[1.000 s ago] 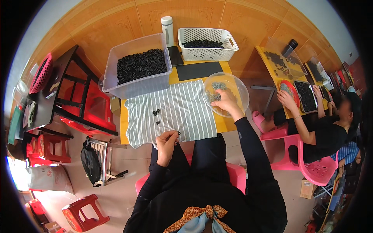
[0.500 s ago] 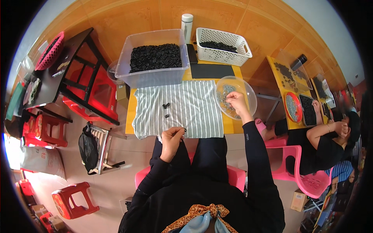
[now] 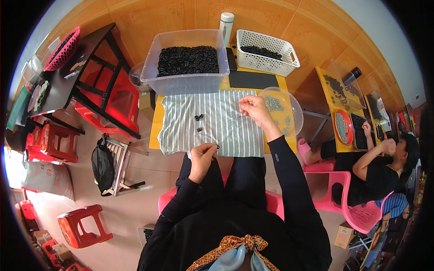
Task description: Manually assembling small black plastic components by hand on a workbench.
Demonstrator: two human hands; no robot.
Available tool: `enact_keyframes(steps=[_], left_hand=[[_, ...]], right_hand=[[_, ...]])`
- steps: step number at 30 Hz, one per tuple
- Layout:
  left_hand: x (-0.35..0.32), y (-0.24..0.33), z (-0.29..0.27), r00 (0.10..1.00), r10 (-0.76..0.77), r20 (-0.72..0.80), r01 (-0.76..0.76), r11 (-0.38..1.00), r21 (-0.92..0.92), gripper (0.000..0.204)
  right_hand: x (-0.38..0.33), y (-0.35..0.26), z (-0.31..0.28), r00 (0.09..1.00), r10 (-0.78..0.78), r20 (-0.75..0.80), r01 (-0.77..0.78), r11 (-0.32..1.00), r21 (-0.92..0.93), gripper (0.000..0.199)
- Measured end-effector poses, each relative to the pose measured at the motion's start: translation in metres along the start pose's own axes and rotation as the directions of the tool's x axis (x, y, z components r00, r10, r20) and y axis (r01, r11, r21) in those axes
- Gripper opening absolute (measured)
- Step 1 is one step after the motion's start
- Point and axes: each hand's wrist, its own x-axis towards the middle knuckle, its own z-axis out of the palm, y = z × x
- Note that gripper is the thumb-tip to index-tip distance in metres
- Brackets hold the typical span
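Near the front edge of a grey-and-white striped cloth (image 3: 181, 137), my left hand (image 3: 201, 161) pinches a small black oval piece (image 3: 218, 147). My right hand (image 3: 257, 113) hovers over the cloth's right side, fingertips pressed together; whatever they may hold is too small to name. Just right of it stands a clear round bowl (image 3: 297, 118) with many small silvery metal bits (image 3: 274, 104). Several small black pieces (image 3: 199, 118) lie on the middle of the cloth.
Behind the cloth stand a clear bin (image 3: 185, 85) heaped with black pieces, a white perforated basket (image 3: 266, 66) and a white bottle (image 3: 226, 28). A black flat sheet (image 3: 251, 80) lies before the basket. At right, a person (image 3: 377, 165) sits at another yellow table (image 3: 332, 101).
My right hand has come out of the bowl and moved left over the cloth. The left hand keeps its pinch on the black piece. The whole view has shifted slightly.
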Motion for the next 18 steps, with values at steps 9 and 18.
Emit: enact_keyframes(steps=[9,18], left_hand=[[0.002,0.000,-0.003,0.999,0.017,0.031,-0.017,1.000,-0.002,0.013],[-0.001,0.004,0.000,0.996,-0.004,0.087,0.020,0.983,-0.183,0.011]], right_hand=[[-0.028,0.023,-0.009,0.962,-0.269,0.046,0.252,0.815,-0.522,0.010],[-0.060,0.051,0.034,0.812,-0.565,0.144,0.487,0.523,-0.700,0.008]])
